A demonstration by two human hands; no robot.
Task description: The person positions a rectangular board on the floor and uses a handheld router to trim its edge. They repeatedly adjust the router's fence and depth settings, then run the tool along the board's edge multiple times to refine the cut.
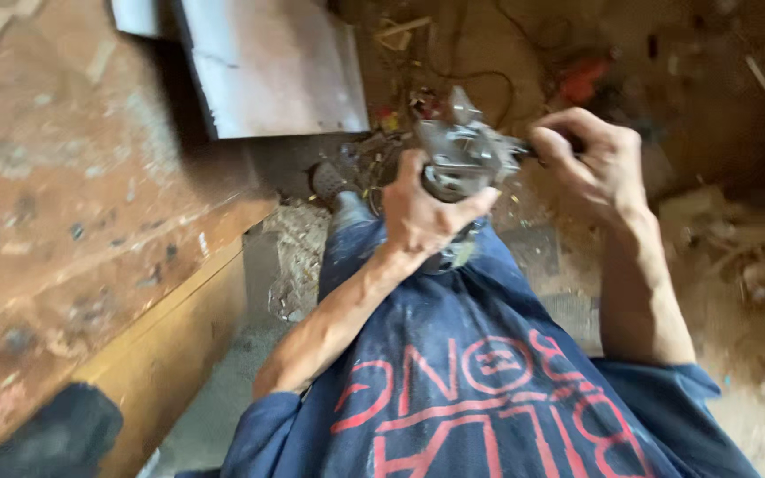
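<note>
1. Blue shirt (480, 389) with red print fills the bottom of my view, nearest the lens; I am looking straight down the body to the floor.
2. Left of me runs a worn reddish workbench (64, 177), with a pale board (267, 66) lying past its far end. Both are well apart from the hands, so nothing supports the work.
3. Below lies a dusty floor (754, 265) strewn with wood scraps and shavings, and a shoe (329, 181) shows just beyond the blue trouser leg.
4. My left hand (422, 212) wraps the grey metal power tool (462, 159) from below, fingers curled tight round its body, thumb lying across the near side. The tool is held in mid-air in front of the waist, above the knee.
5. My right hand (595, 155) sits at the tool's right end, fingers bent and closed on a dark handle or stub there. Blur hides which it is, and I cannot tell whether it is a pinch or a full grip.
6. As I judge it, the step is working on the tool's right end. To do it well I keep the left grip firm and the tool steady, move only the right hand, and keep fingers off any blade or trigger.
</note>
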